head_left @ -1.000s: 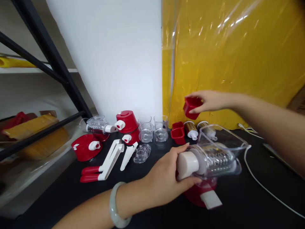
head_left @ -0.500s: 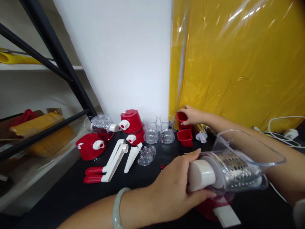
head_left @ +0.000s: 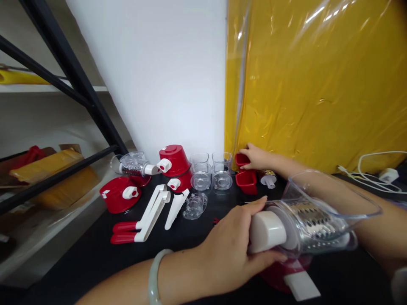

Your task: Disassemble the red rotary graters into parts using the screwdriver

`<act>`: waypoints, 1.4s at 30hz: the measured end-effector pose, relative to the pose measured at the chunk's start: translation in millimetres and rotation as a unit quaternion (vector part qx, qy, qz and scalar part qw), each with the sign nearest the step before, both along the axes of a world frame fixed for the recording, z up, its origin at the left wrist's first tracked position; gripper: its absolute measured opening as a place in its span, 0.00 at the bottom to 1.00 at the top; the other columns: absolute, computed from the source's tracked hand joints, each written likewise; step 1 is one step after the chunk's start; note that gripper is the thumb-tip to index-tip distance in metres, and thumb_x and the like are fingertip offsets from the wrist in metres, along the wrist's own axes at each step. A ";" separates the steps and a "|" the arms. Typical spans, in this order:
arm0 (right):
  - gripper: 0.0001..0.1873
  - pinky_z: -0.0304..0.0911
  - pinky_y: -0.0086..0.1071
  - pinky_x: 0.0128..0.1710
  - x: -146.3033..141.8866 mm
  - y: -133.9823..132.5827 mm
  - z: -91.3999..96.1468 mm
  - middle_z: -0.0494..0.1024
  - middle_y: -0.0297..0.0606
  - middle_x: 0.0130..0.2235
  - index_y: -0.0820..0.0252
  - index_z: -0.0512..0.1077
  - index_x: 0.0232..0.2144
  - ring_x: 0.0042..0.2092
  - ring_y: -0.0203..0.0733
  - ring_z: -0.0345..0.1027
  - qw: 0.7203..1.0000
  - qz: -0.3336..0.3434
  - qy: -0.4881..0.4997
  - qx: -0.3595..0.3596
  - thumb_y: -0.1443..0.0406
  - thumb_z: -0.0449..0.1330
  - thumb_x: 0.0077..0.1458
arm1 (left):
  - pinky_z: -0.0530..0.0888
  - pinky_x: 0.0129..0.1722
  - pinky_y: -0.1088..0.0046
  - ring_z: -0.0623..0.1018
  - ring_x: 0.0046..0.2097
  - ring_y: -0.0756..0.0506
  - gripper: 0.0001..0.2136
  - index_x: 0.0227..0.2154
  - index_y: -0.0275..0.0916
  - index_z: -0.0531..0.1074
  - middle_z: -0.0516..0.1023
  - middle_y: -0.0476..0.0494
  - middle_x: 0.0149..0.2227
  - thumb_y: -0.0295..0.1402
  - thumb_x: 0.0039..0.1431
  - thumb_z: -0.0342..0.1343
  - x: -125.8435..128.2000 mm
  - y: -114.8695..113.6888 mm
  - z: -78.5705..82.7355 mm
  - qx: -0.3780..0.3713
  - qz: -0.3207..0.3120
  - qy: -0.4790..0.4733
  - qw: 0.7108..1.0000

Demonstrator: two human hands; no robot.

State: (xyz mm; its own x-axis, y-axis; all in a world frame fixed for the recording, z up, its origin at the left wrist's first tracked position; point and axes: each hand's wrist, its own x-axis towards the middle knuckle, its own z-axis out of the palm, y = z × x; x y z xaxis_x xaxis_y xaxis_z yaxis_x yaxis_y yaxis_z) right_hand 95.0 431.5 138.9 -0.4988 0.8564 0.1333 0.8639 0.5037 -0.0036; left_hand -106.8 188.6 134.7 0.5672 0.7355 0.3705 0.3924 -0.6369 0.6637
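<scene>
My left hand (head_left: 230, 250) is closed around the white end of a rotary grater (head_left: 313, 224), which has a clear housing, a perforated metal drum and a red base. The grater is held close to me at the lower right. Farther back, my right hand (head_left: 254, 156) has its fingers closed on the rim of a red cup-shaped piece (head_left: 242, 159). In front of that piece lies another red cup-shaped piece (head_left: 247, 182), and beside it a gold drum (head_left: 268, 178) is partly hidden under my right forearm.
On the black table (head_left: 133, 271) are red grater bases (head_left: 119, 195), white crank handles with red grips (head_left: 149, 218), clear housings (head_left: 201, 171) and clear plastic parts (head_left: 194, 206). Another assembled grater (head_left: 135, 167) stands back left. A white cable (head_left: 365, 173) lies far right; a shelf rack is left.
My right forearm has come slightly lower and covers more of the gold drums. Both hands keep their holds, and the view has shifted a little.
</scene>
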 end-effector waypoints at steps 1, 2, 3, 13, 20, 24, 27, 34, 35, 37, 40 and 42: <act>0.33 0.68 0.36 0.48 0.2 -0.5 -1.4 0.66 0.51 0.51 0.62 0.71 0.57 0.44 0.47 0.72 1.000 0.000 -0.003 0.006 0.54 0.69 0.52 | 0.68 0.65 0.54 0.70 0.65 0.37 0.38 0.66 0.34 0.54 0.67 0.29 0.65 0.46 0.60 0.63 0.1 0.0 0.5 0.000 0.001 0.000 1.000; 0.32 0.68 0.37 0.49 0.6 -1.0 -2.6 0.65 0.51 0.52 0.61 0.72 0.56 0.45 0.47 0.72 1.000 0.002 -0.005 0.013 0.53 0.68 0.53 | 0.68 0.65 0.55 0.70 0.65 0.37 0.38 0.66 0.34 0.54 0.67 0.29 0.65 0.46 0.60 0.63 0.1 0.0 0.7 -0.001 0.001 0.001 1.000; 0.31 0.68 0.38 0.50 1.2 -1.6 -3.3 0.64 0.51 0.53 0.61 0.72 0.56 0.46 0.48 0.72 1.000 0.005 -0.007 0.021 0.53 0.68 0.53 | 0.68 0.65 0.55 0.70 0.65 0.37 0.38 0.66 0.34 0.54 0.67 0.29 0.65 0.46 0.60 0.63 0.2 -0.2 0.8 -0.001 0.000 0.001 1.000; 0.34 0.64 0.50 0.55 5.8 -10.9 -0.6 0.64 0.54 0.55 0.58 0.72 0.59 0.56 0.60 0.62 0.996 0.034 -0.025 0.084 0.51 0.66 0.54 | 0.68 0.65 0.55 0.69 0.66 0.38 0.38 0.66 0.35 0.53 0.66 0.30 0.66 0.45 0.60 0.63 -0.6 -0.4 0.2 0.005 -0.002 0.005 1.000; 0.35 0.64 0.50 0.55 8.8 -23.1 14.6 0.64 0.52 0.56 0.55 0.72 0.59 0.56 0.60 0.62 0.995 0.035 -0.015 0.089 0.51 0.69 0.50 | 0.68 0.65 0.51 0.69 0.65 0.35 0.38 0.66 0.38 0.53 0.66 0.29 0.66 0.47 0.60 0.63 -1.3 1.0 0.1 -0.003 -0.004 0.000 1.000; 0.28 0.58 0.52 0.61 30.0 -54.7 42.0 0.65 0.52 0.55 0.59 0.72 0.58 0.58 0.58 0.61 0.983 0.066 0.105 0.134 0.52 0.59 0.60 | 0.66 0.66 0.50 0.67 0.67 0.35 0.36 0.65 0.39 0.53 0.65 0.29 0.66 0.47 0.61 0.62 -2.5 3.5 -2.3 0.003 -0.011 0.004 1.000; 0.24 0.60 0.48 0.61 58.8 -102.3 60.3 0.69 0.49 0.49 0.57 0.75 0.52 0.55 0.54 0.66 0.959 0.092 0.227 0.144 0.53 0.48 0.67 | 0.64 0.67 0.49 0.65 0.67 0.35 0.35 0.65 0.40 0.53 0.63 0.29 0.66 0.46 0.61 0.61 -3.7 5.7 -3.7 0.018 -0.024 -0.002 1.000; 0.17 0.70 0.44 0.44 111.5 -222.1 -10.3 0.76 0.41 0.37 0.47 0.75 0.35 0.40 0.51 0.72 0.827 -0.031 0.560 0.015 0.46 0.53 0.63 | 0.62 0.67 0.50 0.64 0.66 0.37 0.28 0.62 0.42 0.54 0.62 0.32 0.64 0.37 0.64 0.60 -6.6 8.2 9.5 0.058 -0.049 -0.008 0.997; 0.18 0.71 0.44 0.44 112.2 -233.6 -26.8 0.77 0.41 0.38 0.47 0.74 0.34 0.41 0.51 0.73 0.812 -0.034 0.583 -0.009 0.46 0.54 0.63 | 0.63 0.66 0.50 0.65 0.65 0.37 0.27 0.61 0.42 0.56 0.62 0.33 0.63 0.36 0.64 0.60 -7.1 8.2 13.4 0.055 -0.051 -0.002 0.997; 0.18 0.72 0.43 0.47 108.0 -251.6 -51.6 0.78 0.43 0.43 0.48 0.75 0.38 0.47 0.52 0.74 0.796 -0.027 0.604 -0.038 0.45 0.56 0.61 | 0.66 0.63 0.53 0.68 0.62 0.38 0.23 0.59 0.42 0.59 0.65 0.35 0.60 0.34 0.64 0.59 -8.1 7.9 20.7 0.033 -0.049 0.012 0.998; 0.16 0.73 0.39 0.49 91.9 -267.4 -61.4 0.80 0.41 0.47 0.48 0.76 0.45 0.47 0.47 0.76 0.776 0.018 0.626 -0.071 0.50 0.64 0.58 | 0.71 0.55 0.59 0.72 0.54 0.41 0.18 0.55 0.41 0.61 0.67 0.38 0.55 0.36 0.66 0.56 -9.1 6.5 27.3 -0.007 -0.043 0.039 0.998; 0.16 0.74 0.36 0.48 80.0 -272.4 -54.7 0.81 0.40 0.44 0.50 0.76 0.44 0.44 0.44 0.78 0.768 0.053 0.631 -0.091 0.53 0.68 0.55 | 0.70 0.53 0.60 0.72 0.53 0.41 0.17 0.54 0.40 0.60 0.67 0.38 0.53 0.36 0.66 0.55 -9.5 5.4 27.9 -0.005 -0.039 0.045 0.998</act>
State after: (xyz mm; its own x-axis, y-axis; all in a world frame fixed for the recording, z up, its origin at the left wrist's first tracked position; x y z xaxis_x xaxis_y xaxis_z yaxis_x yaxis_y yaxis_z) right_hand 174.9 159.1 84.2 -0.1387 0.8819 0.4505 0.0684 0.4623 -0.8841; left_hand -116.3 194.0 162.7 0.6544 0.6908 0.3074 0.4001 -0.6613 0.6345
